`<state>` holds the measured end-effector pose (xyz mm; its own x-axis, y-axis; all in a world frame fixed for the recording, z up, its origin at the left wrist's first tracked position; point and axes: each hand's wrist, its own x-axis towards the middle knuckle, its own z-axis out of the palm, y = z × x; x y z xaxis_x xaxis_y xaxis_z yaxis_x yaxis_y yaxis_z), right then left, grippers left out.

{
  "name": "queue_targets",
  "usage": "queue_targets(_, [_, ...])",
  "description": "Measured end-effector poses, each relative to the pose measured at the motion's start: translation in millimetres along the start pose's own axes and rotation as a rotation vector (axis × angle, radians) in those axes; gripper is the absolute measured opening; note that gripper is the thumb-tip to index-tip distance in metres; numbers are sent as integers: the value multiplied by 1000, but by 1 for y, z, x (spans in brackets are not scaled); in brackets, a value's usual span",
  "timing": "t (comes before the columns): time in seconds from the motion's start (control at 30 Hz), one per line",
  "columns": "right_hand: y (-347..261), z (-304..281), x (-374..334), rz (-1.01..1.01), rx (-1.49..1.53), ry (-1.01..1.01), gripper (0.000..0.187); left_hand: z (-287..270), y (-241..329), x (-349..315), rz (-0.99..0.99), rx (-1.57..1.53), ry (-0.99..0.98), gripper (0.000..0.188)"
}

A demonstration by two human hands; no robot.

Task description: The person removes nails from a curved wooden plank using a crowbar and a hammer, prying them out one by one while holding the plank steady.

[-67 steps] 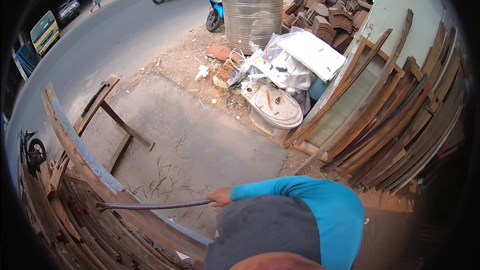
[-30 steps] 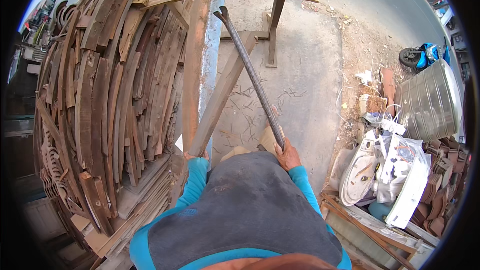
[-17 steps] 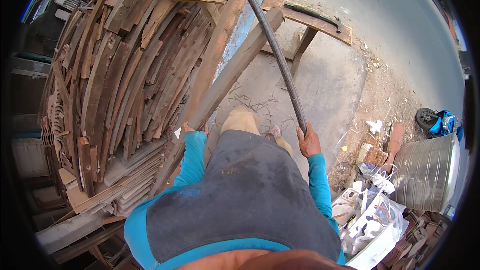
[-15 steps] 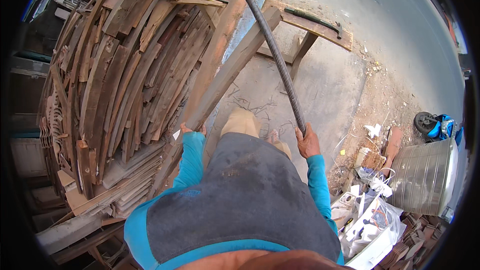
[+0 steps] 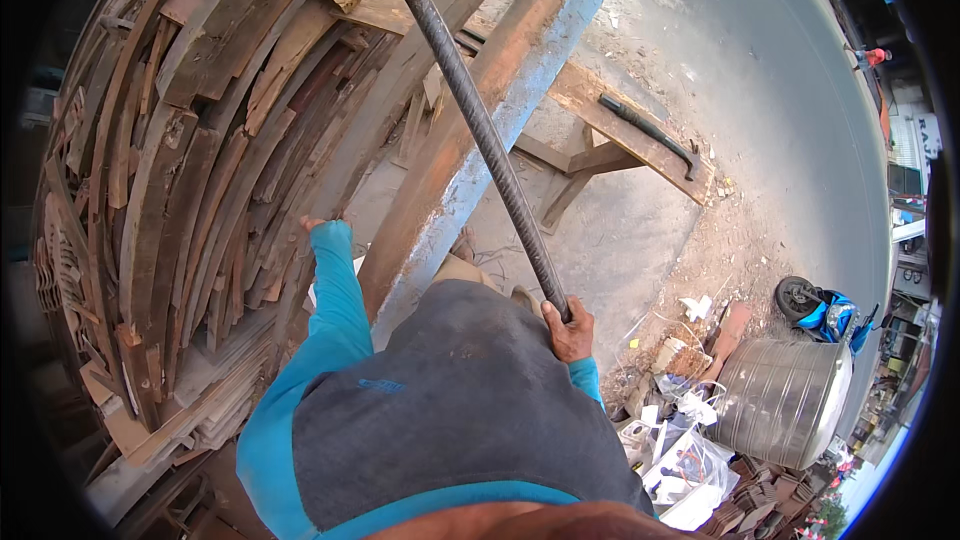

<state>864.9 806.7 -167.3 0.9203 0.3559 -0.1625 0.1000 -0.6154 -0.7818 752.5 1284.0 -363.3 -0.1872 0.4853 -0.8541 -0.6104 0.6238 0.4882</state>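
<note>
My right hand (image 5: 570, 328) is closed around the lower end of a long dark crowbar (image 5: 485, 140) with a ribbed shaft. The bar slants up to the left, and its forked claw crosses in front of the timber. Far to the left, my left hand (image 5: 316, 224) grips a grey-brown wooden beam (image 5: 400, 90) near its close end; the sleeve partly hides the fingers. Between my hands lies a thicker beam (image 5: 500, 90) with a worn blue side, running away from me. Its far part rests across a wooden trestle (image 5: 585, 105), where a claw hammer (image 5: 650, 132) lies.
A tall stack of old planks (image 5: 190, 190) fills the left side. On the right are a dented metal drum (image 5: 775, 400), a blue two-wheeler (image 5: 835, 315), a white box with plastic scraps (image 5: 690, 480) and stacked tiles (image 5: 750, 500). A grey road (image 5: 770, 120) runs beyond.
My left hand and the grey-brown beam have shifted left, from the right side of the blue-sided beam to its left. The crowbar, still in my right hand, appears farther left in the picture.
</note>
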Motion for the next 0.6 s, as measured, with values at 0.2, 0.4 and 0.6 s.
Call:
queue_targets(0.2, [-12,-1,7,193,-130,-117,31,124,11,16,46,-171,87,67])
queue_targets(0.4, [-21,-28,-6,416,-370,-248,41,174,-31,74,-231,-3,-96,70])
queue_targets(0.6, [-5,-42,-35,453,-452,-347,50,165,-53,96,-170,455,-417,66])
